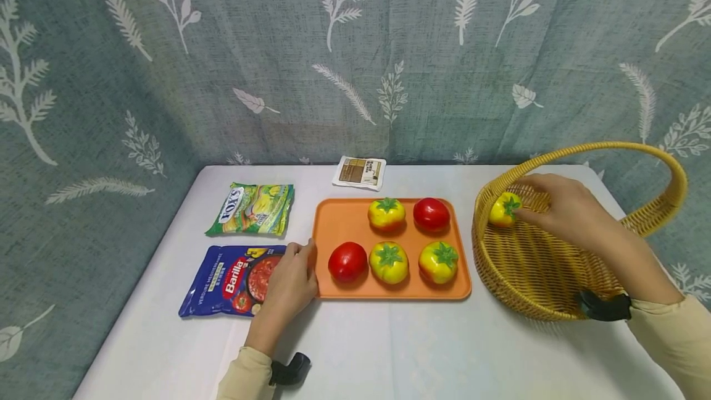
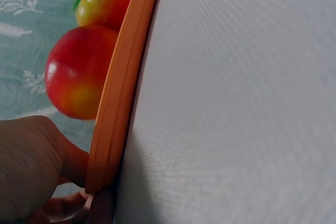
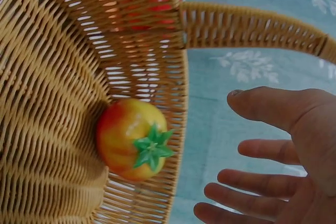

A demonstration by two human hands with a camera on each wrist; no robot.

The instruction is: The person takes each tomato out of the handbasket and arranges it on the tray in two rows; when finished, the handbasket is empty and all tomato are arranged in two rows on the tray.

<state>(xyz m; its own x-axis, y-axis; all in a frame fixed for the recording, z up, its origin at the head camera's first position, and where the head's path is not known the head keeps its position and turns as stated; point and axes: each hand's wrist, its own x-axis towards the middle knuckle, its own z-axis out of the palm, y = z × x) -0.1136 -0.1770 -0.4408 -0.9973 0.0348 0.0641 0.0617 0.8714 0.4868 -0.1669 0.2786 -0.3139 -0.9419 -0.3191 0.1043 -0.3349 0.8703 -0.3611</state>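
Observation:
At the orange tray's (image 1: 344, 221) left edge, my left hand (image 1: 293, 279) pinches the rim between thumb and fingers; the left wrist view shows the thumb (image 2: 73, 161) on the rim. Two plain red tomatoes (image 1: 347, 262) and three yellow-red tomatoes with green leaf tops (image 1: 389, 262) lie on the tray. My right hand (image 1: 561, 208) reaches over the wicker basket (image 1: 533, 264), its fingers spread and holding nothing. A yellow-red tomato (image 3: 134, 140) with a green star-shaped top rests inside against the basket's wall, a short gap from the fingers in the right wrist view.
A green Fox's candy bag (image 1: 252, 208) and a blue Barilla pouch (image 1: 236, 279) lie left of the tray, the pouch partly behind my left hand. A small white-and-brown packet (image 1: 360, 173) is at the back. The basket's handle (image 1: 661, 165) arches above my right forearm.

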